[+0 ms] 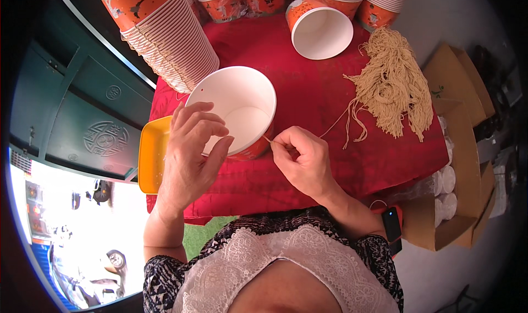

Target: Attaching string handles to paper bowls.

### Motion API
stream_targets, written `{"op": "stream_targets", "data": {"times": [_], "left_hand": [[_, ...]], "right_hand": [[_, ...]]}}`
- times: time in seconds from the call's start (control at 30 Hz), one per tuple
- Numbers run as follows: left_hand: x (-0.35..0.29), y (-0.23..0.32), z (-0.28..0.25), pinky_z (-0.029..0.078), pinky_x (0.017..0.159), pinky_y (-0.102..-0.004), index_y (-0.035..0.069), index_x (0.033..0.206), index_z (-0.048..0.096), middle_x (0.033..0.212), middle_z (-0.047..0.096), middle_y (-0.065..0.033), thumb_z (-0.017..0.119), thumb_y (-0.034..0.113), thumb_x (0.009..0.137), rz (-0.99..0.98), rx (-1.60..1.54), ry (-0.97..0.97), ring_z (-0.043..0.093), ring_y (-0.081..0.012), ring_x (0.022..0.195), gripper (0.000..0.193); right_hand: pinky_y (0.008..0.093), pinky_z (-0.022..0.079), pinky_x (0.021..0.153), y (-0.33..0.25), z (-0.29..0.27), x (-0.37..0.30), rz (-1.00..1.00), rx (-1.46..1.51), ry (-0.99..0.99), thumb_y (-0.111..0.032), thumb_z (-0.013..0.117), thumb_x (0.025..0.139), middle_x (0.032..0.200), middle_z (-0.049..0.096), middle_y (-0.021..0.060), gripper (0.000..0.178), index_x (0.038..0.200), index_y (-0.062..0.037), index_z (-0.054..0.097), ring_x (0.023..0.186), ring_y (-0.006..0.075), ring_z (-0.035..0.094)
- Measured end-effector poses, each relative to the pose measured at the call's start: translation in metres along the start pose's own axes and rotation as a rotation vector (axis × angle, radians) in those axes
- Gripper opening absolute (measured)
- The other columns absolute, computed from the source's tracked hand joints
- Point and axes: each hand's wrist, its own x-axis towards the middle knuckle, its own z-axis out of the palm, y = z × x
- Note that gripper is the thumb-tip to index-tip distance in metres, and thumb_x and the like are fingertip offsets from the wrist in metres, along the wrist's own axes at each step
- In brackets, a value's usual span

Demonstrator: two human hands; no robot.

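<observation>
Two hands threading a string at the wall of a paper cup.

Nearest the person, the left hand (190, 153) is curling its fingers over the rim of the orange-and-white paper cup (239, 106), which is lying tilted on the red cloth (308, 164), while the right hand (302, 159) is pinching a thin tan string (333, 127) closed between thumb and forefinger just beside the cup's wall. The cup appears light and easily crushed, best steadied at its stiffer rim; the string looks limp and is best gripped near its end. Farther off, a bundle of strings (393, 87), a yellow tray (151, 156) and stacked cups (170, 38) are lying.
</observation>
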Motion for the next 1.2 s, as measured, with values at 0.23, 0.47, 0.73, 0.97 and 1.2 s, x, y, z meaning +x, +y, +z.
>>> {"op": "stream_targets", "data": {"times": [0.23, 0.47, 0.73, 0.97, 1.2], "left_hand": [[0.022, 0.002, -0.001, 0.045, 0.101, -0.0443, 0.001, 0.116, 0.064, 0.111, 0.064, -0.0160, 0.065, -0.001, 0.081, -0.016, -0.101, -0.221, 0.056, -0.0364, 0.119, 0.034], [0.045, -0.022, 0.018, 0.048, 0.086, -0.0409, 0.002, 0.104, 0.067, 0.102, 0.067, -0.0141, 0.066, 0.005, 0.084, 0.182, -0.123, -0.474, 0.062, -0.0325, 0.098, 0.020], [0.040, -0.004, 0.009, 0.048, 0.062, -0.0374, -0.003, 0.081, 0.064, 0.075, 0.065, -0.0137, 0.065, 0.009, 0.086, -0.223, -0.256, -0.438, 0.063, -0.0264, 0.068, 0.013], [0.022, -0.004, 0.023, 0.042, 0.053, -0.0259, -0.003, 0.075, 0.060, 0.076, 0.064, -0.0042, 0.070, 0.004, 0.087, -0.317, -0.679, -0.176, 0.056, -0.0070, 0.065, 0.017], [0.030, 0.010, 0.022, 0.038, 0.046, -0.0208, -0.001, 0.074, 0.061, 0.070, 0.062, -0.0033, 0.067, 0.001, 0.090, -0.550, -1.002, -0.286, 0.052, -0.0053, 0.056, 0.018]], "right_hand": [[0.0367, 0.046, 0.051, 0.002, 0.005, 0.010, -0.041, -0.048, -0.006, 0.006, 0.069, 0.077, 0.068, 0.060, 0.0116, 0.014, 0.078, -0.0011, 0.057, 0.058, 0.0246, 0.060], [0.0374, 0.047, 0.052, -0.002, 0.009, 0.014, -0.046, -0.046, -0.011, 0.005, 0.069, 0.079, 0.069, 0.060, 0.0125, 0.013, 0.079, -0.0008, 0.058, 0.059, 0.0271, 0.061], [0.0381, 0.049, 0.056, 0.001, -0.002, 0.005, 0.033, -0.071, -0.051, 0.002, 0.070, 0.082, 0.075, 0.065, 0.0154, 0.009, 0.084, 0.0001, 0.061, 0.066, 0.0294, 0.065], [0.0405, 0.050, 0.061, -0.002, -0.001, -0.001, 0.011, -0.052, -0.076, 0.001, 0.069, 0.083, 0.078, 0.064, 0.0166, 0.007, 0.085, 0.0011, 0.062, 0.072, 0.0331, 0.065], [0.0398, 0.051, 0.063, -0.003, 0.001, -0.001, -0.005, -0.043, -0.093, 0.002, 0.068, 0.084, 0.081, 0.066, 0.0174, 0.007, 0.089, 0.0011, 0.063, 0.074, 0.0336, 0.066]]}}
